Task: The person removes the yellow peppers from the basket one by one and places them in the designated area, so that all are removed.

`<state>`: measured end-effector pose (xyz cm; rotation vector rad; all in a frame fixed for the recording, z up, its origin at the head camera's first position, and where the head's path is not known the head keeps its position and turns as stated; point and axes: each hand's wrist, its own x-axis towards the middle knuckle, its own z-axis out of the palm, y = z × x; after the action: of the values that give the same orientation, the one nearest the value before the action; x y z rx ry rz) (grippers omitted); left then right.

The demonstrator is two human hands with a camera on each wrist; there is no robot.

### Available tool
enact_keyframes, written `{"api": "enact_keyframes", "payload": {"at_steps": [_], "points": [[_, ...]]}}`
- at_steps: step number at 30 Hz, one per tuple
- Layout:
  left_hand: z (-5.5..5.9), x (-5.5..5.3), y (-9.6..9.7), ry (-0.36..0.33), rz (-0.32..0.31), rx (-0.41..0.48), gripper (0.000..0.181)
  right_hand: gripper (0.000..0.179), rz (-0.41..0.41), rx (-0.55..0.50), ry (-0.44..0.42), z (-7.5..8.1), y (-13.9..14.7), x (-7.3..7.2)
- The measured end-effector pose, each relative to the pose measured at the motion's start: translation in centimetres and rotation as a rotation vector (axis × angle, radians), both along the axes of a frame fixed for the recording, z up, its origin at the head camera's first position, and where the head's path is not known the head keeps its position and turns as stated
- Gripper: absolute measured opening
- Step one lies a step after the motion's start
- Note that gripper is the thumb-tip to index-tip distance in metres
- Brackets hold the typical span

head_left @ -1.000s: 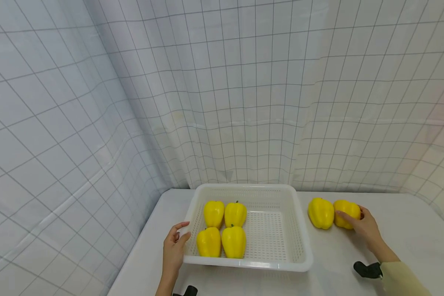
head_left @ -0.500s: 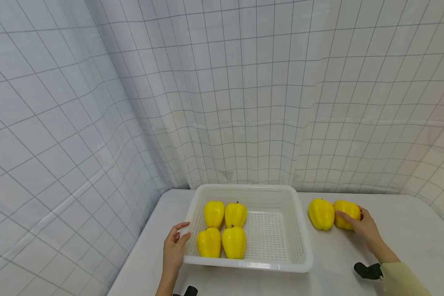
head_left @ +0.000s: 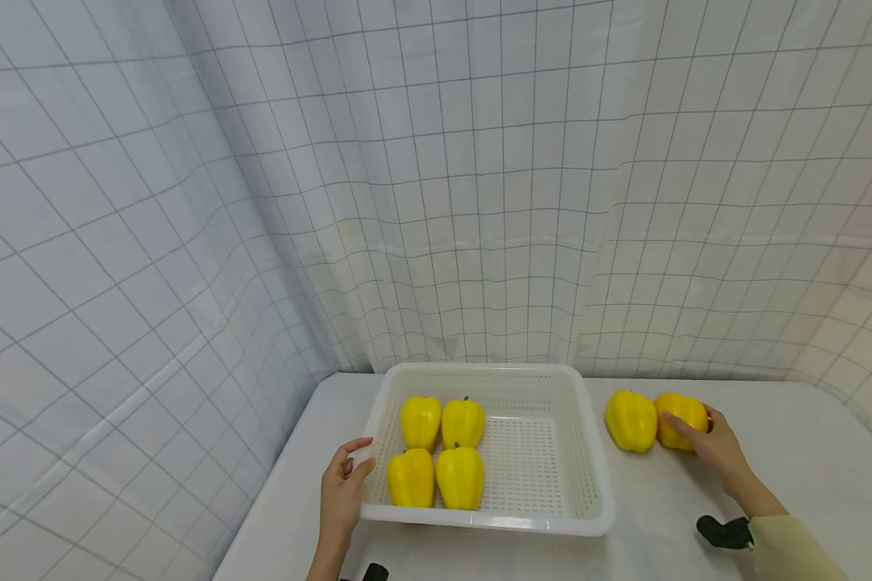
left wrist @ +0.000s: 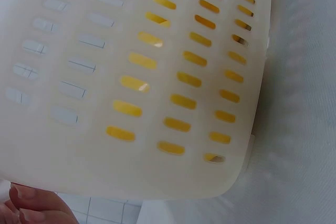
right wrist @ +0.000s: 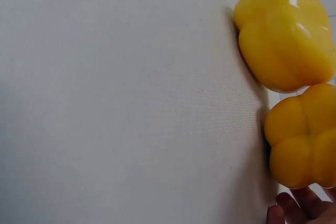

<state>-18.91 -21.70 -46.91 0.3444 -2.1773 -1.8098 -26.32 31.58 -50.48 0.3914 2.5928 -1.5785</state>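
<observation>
A white perforated plastic basket [head_left: 530, 522] stands on the white table, with several yellow bell peppers [head_left: 460, 478] grouped in its left half. My left hand [head_left: 340, 496] grips its left rim between thumb and fingers. The left wrist view shows the slotted basket wall [left wrist: 173, 177] from outside, and yellow shows through the slots. To the right of the basket, two more bell peppers lie side by side on the table. My right hand [head_left: 719, 450] holds the right-hand bell pepper [head_left: 679, 420], thumb in front and fingers behind. The left-hand bell pepper [head_left: 631, 421] touches it.
A white table [head_left: 807, 452] carries everything. White curtains with a grid pattern [head_left: 480, 202] hang close behind it and along the left side. Black straps or mounts [head_left: 723, 532] sit at the wrists.
</observation>
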Motion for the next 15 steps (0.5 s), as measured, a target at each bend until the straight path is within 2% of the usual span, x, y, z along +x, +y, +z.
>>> {"api": "enact_keyframes", "payload": {"at_steps": [5,15], "points": [[-0.49,-0.1,-0.01,0.022,0.006,-0.022,0.031,0.113,0.006,-0.003,-0.004,-0.02,0.02,0.02],[-0.49,-0.07,0.07,0.03,0.019,-0.037,0.03,0.113,0.015,-0.01,-0.017,0.05,0.21,0.23]]}}
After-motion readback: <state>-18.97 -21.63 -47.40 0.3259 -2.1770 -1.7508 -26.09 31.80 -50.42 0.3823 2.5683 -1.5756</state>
